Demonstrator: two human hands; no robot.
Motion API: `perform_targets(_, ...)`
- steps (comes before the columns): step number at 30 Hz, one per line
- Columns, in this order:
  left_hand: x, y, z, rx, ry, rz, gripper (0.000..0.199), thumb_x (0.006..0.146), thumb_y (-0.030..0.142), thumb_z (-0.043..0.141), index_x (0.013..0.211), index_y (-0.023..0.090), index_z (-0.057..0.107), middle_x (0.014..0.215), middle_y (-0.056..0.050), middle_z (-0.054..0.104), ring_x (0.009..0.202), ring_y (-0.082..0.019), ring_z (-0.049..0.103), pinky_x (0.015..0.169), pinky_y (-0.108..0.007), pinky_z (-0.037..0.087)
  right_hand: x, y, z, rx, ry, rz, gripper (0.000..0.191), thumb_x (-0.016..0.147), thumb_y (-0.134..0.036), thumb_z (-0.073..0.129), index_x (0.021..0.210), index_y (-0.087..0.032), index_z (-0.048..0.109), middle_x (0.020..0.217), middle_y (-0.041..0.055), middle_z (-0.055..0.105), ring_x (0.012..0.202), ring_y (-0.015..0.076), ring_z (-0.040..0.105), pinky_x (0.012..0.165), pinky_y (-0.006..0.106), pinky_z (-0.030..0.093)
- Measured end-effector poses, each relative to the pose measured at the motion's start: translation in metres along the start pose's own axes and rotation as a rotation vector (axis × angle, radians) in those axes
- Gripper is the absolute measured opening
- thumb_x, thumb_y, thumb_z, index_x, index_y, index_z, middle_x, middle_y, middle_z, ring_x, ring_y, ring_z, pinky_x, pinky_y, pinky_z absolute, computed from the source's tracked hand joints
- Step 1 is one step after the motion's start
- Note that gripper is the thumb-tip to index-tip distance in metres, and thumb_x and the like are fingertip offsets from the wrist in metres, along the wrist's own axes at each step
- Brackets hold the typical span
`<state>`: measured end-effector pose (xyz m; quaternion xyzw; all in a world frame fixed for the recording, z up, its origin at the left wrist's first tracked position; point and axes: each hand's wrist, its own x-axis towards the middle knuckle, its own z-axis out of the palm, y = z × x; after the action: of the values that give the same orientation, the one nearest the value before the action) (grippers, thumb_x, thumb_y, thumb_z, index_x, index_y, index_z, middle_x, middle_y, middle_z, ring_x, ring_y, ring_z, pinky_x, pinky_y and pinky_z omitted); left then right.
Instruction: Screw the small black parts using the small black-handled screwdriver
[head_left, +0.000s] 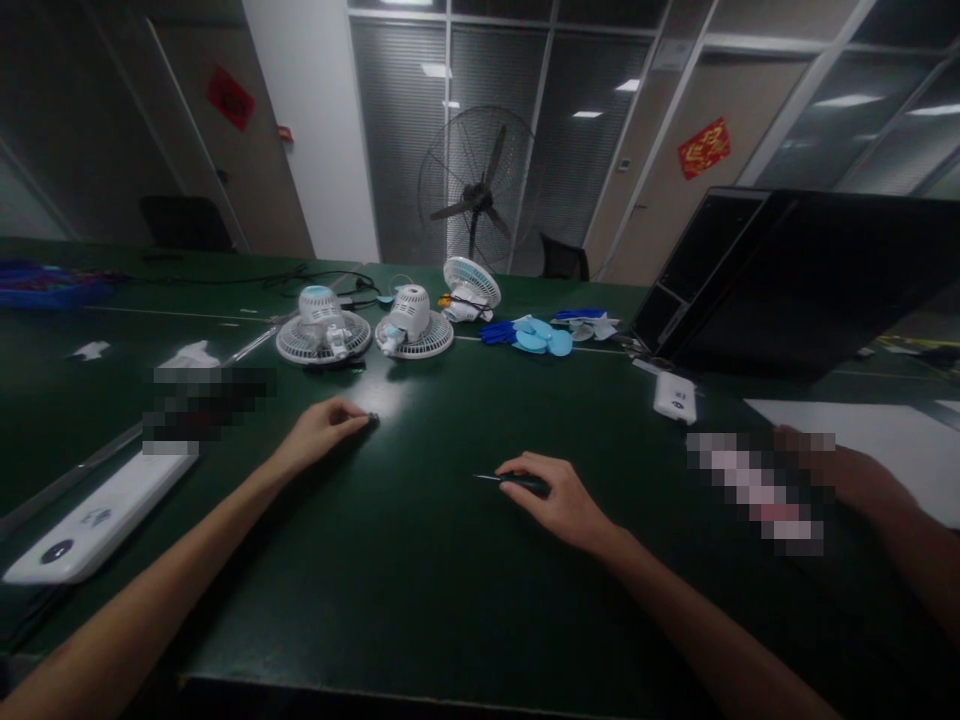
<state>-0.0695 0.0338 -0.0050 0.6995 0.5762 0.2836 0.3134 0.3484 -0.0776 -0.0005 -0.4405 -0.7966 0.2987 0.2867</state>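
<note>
My right hand (559,495) lies on the green table (420,560) with its fingers closed round the dark handle of a screwdriver (529,484). The thin metal shaft points left. Farther left, my left hand (319,432) pinches a small dark piece (373,417) at its fingertips, low over the tabletop; its kind is too small to make out. Just beyond that hand, two white fan heads rest grille down: one fan head (322,325) with a light-blue cap, another fan head (412,322) beside it.
Behind stands a third small fan (471,290), with light-blue fan blades (536,336) to its right. A long white casing (105,510) lies at left, a small white casing (675,397) at right. A large black monitor (810,280) and another person's hand (847,470) occupy the right side.
</note>
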Motion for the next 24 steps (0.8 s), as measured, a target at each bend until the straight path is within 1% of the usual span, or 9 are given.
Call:
perform_targets(2,-0.013,0.028,0.029,-0.019,-0.157,0.130,0.034,0.089,0.052,0.067,0.102,0.022,0.075,0.106,-0.007,0.076,0.091,-0.024,0.069,0.076,-0.034,0.053,0.000,-0.001,0.000,-0.009,-0.008,-0.007,0.021,0.104,-0.033,0.061,0.120,-0.024,0.071,0.112,0.0044,0.072,0.099,0.0216,0.068,0.087,0.037,0.056)
perform_targets(5,-0.032,0.065,0.077,-0.034,-0.312,0.304,0.027,0.094,0.043,0.065,0.110,0.024,0.074,0.102,-0.005,0.073,0.086,-0.020,0.066,0.072,-0.032,0.051,0.000,-0.002,-0.001,-0.036,-0.026,-0.013,0.021,0.103,-0.033,0.062,0.120,-0.024,0.072,0.111,0.0049,0.072,0.098,0.0217,0.068,0.086,0.036,0.055)
perform_targets(7,-0.042,0.082,0.101,-0.041,-0.360,0.394,0.023,0.096,0.039,0.064,0.111,0.024,0.074,0.102,-0.005,0.071,0.086,-0.019,0.064,0.072,-0.030,0.050,-0.001,-0.001,-0.001,-0.054,-0.024,-0.025,0.020,0.103,-0.032,0.063,0.119,-0.023,0.072,0.109,0.0050,0.073,0.096,0.0215,0.068,0.086,0.035,0.055)
perform_targets(9,-0.049,0.091,0.114,-0.034,-0.369,0.443,0.021,0.098,0.036,0.063,0.111,0.023,0.073,0.102,-0.005,0.069,0.088,-0.018,0.063,0.074,-0.030,0.049,-0.002,0.000,-0.001,-0.053,-0.018,-0.044,0.020,0.102,-0.031,0.063,0.118,-0.023,0.072,0.108,0.0049,0.073,0.095,0.0212,0.069,0.086,0.035,0.054)
perform_targets(11,-0.053,0.094,0.118,-0.022,-0.358,0.463,0.020,0.098,0.033,0.063,0.112,0.023,0.072,0.103,-0.004,0.067,0.091,-0.018,0.062,0.077,-0.030,0.049,-0.002,0.002,0.000,-0.041,-0.019,-0.065,0.019,0.102,-0.030,0.064,0.117,-0.022,0.072,0.108,0.0049,0.073,0.095,0.0208,0.069,0.085,0.034,0.054)
perform_targets(16,-0.055,0.094,0.115,-0.020,-0.350,0.488,0.018,0.098,0.027,0.063,0.113,0.023,0.071,0.104,-0.004,0.066,0.095,-0.018,0.061,0.082,-0.031,0.049,-0.002,0.006,0.001,-0.038,-0.032,-0.075,0.018,0.101,-0.030,0.065,0.115,-0.021,0.073,0.104,0.0047,0.073,0.091,0.0203,0.068,0.081,0.034,0.054)
perform_targets(24,-0.057,0.095,0.113,-0.005,-0.360,0.500,0.018,0.099,0.026,0.063,0.115,0.024,0.070,0.107,-0.004,0.065,0.097,-0.019,0.060,0.084,-0.031,0.048,-0.003,0.006,0.002,-0.033,-0.047,-0.063,0.019,0.103,-0.031,0.063,0.116,-0.022,0.072,0.106,0.0047,0.072,0.092,0.0204,0.068,0.082,0.034,0.055)
